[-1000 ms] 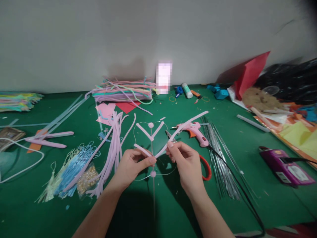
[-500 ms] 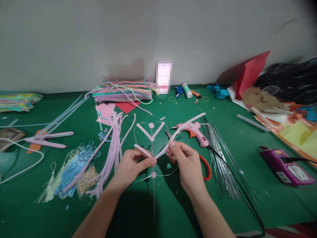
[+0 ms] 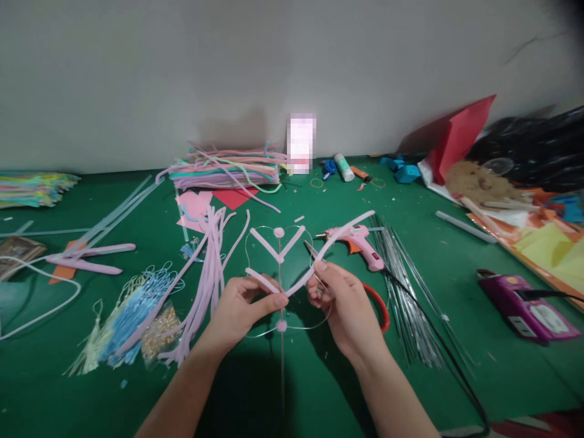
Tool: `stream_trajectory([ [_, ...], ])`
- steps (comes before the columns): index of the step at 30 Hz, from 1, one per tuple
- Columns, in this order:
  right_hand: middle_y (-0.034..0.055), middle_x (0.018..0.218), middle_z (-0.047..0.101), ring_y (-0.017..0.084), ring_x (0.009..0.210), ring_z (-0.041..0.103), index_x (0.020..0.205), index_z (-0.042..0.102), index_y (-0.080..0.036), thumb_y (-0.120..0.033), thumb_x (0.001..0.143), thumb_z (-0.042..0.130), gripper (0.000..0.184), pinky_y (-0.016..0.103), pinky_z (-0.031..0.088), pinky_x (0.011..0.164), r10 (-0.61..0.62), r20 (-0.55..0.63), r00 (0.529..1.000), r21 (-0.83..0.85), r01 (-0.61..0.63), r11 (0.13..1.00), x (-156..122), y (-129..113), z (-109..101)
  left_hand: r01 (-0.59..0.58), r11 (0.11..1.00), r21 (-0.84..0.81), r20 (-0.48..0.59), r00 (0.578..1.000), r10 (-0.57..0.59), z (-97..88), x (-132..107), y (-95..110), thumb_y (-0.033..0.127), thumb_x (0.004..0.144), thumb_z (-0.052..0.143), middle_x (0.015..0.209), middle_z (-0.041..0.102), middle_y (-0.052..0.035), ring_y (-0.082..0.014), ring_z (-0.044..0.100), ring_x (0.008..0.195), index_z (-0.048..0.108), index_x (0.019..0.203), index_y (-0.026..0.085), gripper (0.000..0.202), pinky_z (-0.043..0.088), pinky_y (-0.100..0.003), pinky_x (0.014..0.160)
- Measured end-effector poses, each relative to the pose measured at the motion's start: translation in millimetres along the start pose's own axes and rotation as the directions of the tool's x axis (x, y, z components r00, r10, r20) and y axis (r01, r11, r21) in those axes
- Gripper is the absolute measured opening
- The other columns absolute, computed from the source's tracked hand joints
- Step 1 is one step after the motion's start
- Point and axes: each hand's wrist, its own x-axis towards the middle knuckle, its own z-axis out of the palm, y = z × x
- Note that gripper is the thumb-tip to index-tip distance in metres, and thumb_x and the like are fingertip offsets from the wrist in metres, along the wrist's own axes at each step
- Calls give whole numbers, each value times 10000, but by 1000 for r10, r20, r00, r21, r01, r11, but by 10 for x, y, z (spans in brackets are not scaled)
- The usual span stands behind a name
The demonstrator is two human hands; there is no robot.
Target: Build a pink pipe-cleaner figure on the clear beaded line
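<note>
My left hand (image 3: 246, 311) pinches the bend of a pale pink pipe cleaner (image 3: 345, 229) against the upright stem of a thin wire frame (image 3: 247, 246). One short arm of the pipe cleaner slants up-left behind my left fingers; the long arm curves up to the right. Partway along that long arm, my right hand (image 3: 345, 304) grips it between thumb and forefinger. Higher on the stem sits a separate pink V-shaped piece (image 3: 268, 244). Small pink knobs mark the frame's top (image 3: 278, 232) and bottom (image 3: 281, 326). Red-handled scissors (image 3: 382, 307) lie partly hidden behind my right hand.
A pink glue gun (image 3: 362, 243) and a bundle of metal wires (image 3: 408, 304) lie to the right, near a purple device (image 3: 529, 307). Pink pipe cleaners (image 3: 207, 286) and blue tassels (image 3: 139, 316) lie left. More pipe cleaners (image 3: 223, 173) are stacked by the wall.
My right hand has shifted slightly, and the long arm of the pipe cleaner bends a little more, its tip lower and further left. My left hand keeps its pinch at the stem.
</note>
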Motion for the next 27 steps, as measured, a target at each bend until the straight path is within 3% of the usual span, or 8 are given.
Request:
stream_trajectory([
  [6,-23,582,525,66,527,460,604,615,-147,-423,756,717,331,166,373,469,115,138,984,102,-129,986,-23,-50,-15,-37,999,14,26,999,37,4,-41,77,199,707,748,669,607,-9,-143,553,699,682,599,164,131,431,-262,707],
  [18,-25,567,520,79,525,459,576,603,-154,-421,751,714,338,180,374,468,147,189,971,114,-170,979,-39,-95,50,-76,996,54,61,995,73,-36,-73,98,213,725,744,730,662,-23,-153,580,708,682,622,173,126,445,-286,733],
  [23,-6,609,551,83,542,467,616,611,-152,-474,811,639,378,199,375,490,-1,143,990,-48,8,999,-36,-57,43,-68,997,25,34,997,67,-22,-64,99,216,727,746,705,655,-16,-154,584,722,679,618,170,136,446,-272,725],
  [25,13,669,589,105,592,506,708,646,-159,-495,856,573,375,220,405,523,-130,87,988,-170,143,975,-41,-18,20,-64,998,-2,19,998,64,-18,-62,103,208,728,745,699,650,-8,-146,581,717,677,613,172,138,447,-259,708],
  [27,28,784,636,130,677,564,883,660,-185,-461,860,585,287,246,453,580,-309,-1,951,-287,296,911,-56,20,-7,-63,998,-19,4,998,63,-14,-63,106,201,732,740,696,646,-5,-140,578,711,674,608,171,144,448,-251,699],
])
